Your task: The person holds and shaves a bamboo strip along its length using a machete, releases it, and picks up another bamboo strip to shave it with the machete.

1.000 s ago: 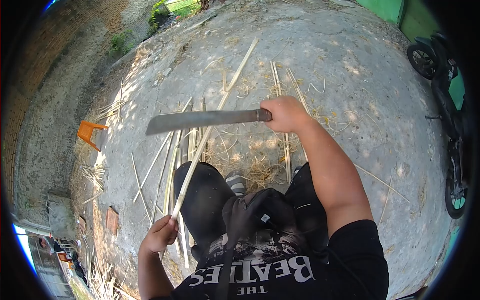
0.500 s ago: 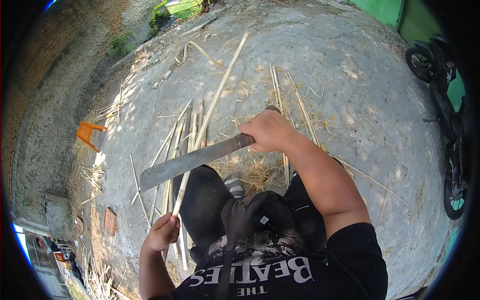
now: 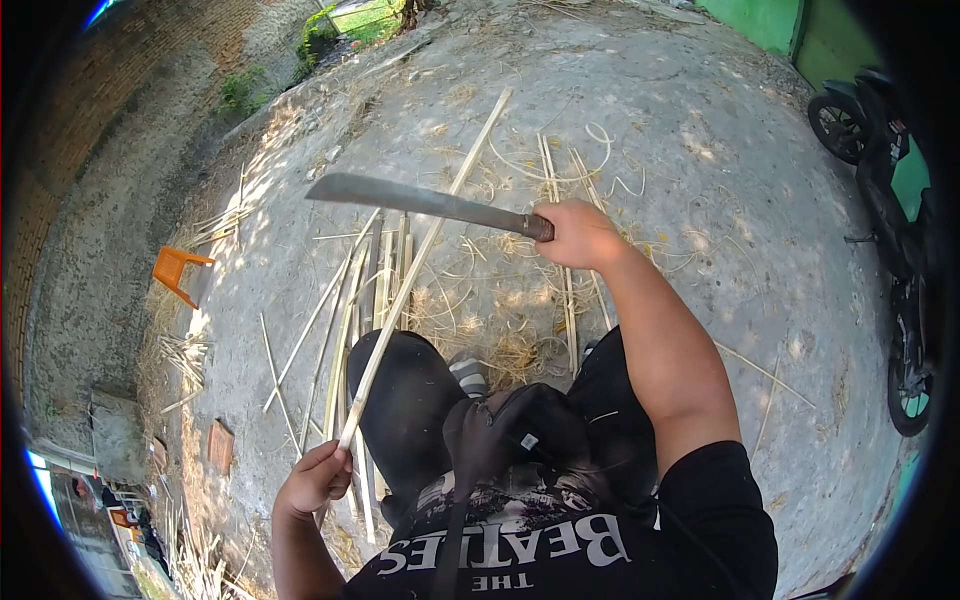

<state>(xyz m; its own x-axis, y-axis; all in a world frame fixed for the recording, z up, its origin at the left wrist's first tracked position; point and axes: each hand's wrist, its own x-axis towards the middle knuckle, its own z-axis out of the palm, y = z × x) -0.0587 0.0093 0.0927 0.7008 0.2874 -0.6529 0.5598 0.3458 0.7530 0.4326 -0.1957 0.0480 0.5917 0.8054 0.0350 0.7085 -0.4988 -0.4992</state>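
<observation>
Conc. ground (image 3: pixel 760 300): strip bundle (image 3: pixel 384 275) fwd. & L of L knee (image 3: pixel 402 375), shavings (image 3: pixel 515 352) fwd. btwn. legs, strip pair (image 3: pixel 569 310) just R of same, stool (image 3: pixel 180 270) far L nr. wall (image 3: pixel 105 210), motorbike (image 3: pixel 888 190) far R.

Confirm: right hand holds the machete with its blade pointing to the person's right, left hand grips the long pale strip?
Not quite: the blade direction is wrong. The head view shows the machete pointing to the person's left. The rest holds: right hand on the machete, left hand gripping the long pale strip.
</observation>
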